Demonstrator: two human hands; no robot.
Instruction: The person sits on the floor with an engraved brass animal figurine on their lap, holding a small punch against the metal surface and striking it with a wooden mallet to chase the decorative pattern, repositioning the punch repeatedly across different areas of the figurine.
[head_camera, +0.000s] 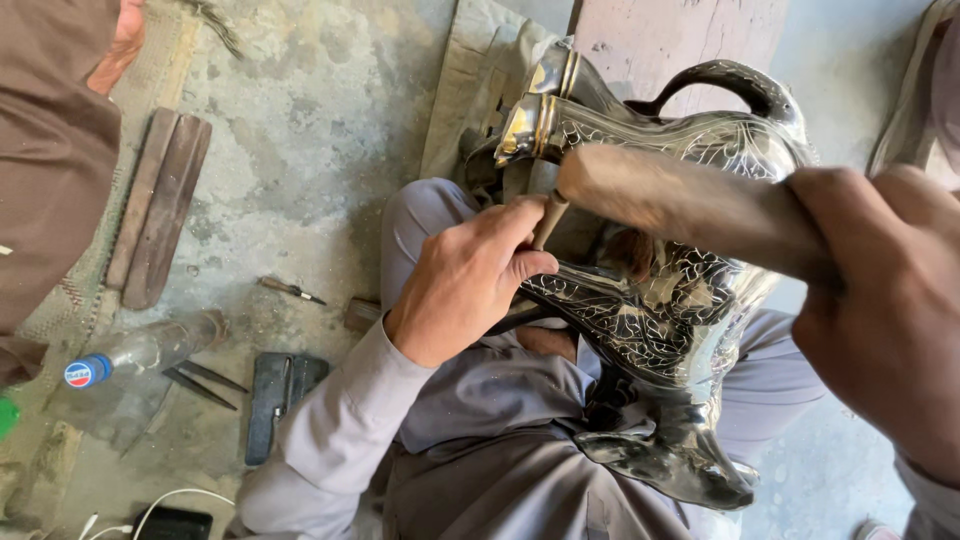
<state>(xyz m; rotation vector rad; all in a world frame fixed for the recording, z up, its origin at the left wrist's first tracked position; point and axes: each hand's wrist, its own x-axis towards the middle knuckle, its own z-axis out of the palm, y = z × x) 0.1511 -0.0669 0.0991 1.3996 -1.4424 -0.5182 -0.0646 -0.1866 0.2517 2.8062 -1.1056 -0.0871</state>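
My left hand (465, 280) was curled around a slim brown wooden-handled punch (549, 218), fingers pressed together on its shaft, its tip set against the side of the large engraved silver-coloured metal jug (660, 320). My right hand (885, 300) was clenched round the thick, worn wooden mallet handle (690, 205), which crossed in front of the jug and pointed toward the top of the punch. The jug lay tilted across my lap on the grey cloth of my trousers (500, 400), its brass-banded neck (545, 105) pointing away from me, its curved dark handle (735, 80) uppermost and its flared foot (690, 465) nearest my body. Leafy line patterns covered its polished belly.

On the rough grey concrete floor (310, 130) to my left lay two dark wooden slats (160, 205) side by side, a small awl-like tool (290, 290), a pair of thin pointed metal rods (205, 382), a flat dark sharpening block (275, 400) and a clear plastic bottle with a blue cap (130, 355) on its side. A person's brown sleeve (50, 150) filled the upper left corner. A white cable (170, 500) trailed near the lower edge, beside a black device (172, 523).
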